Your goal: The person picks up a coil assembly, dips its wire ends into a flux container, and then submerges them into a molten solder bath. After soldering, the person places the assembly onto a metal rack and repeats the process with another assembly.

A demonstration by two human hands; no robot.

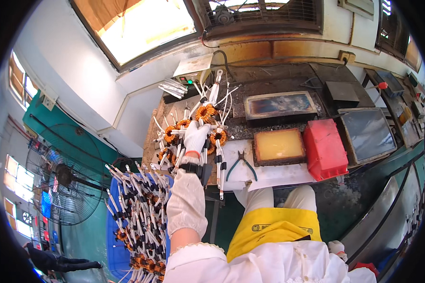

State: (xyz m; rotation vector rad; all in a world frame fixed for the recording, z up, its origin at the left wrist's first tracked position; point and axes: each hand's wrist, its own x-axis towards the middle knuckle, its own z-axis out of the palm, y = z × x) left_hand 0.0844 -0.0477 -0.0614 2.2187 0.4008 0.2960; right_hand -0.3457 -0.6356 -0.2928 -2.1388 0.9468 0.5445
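My left hand (197, 137), in a white knit glove, reaches into a pile of copper-wound ring coils on the bench. Its fingers bend down between the coils, and what they grip is hidden. Just past the fingertips lies one ring coil (205, 113) with white sleeved leads, and another coil (218, 137) sits to the right of the hand. Flat metal lugs end some leads, such as the lug (219, 75) at the back. My right hand (337, 250), also in a white glove, is low beside my body at the right; its fingers do not show clearly.
Green-handled pliers (241, 166) lie on white paper. Right of them are a tray of amber material (279, 145), a red plastic bin (324, 148) and a dark-topped pot (281, 106). A blue crate (115, 236) of coils stands at lower left, near a large fan (63, 175).
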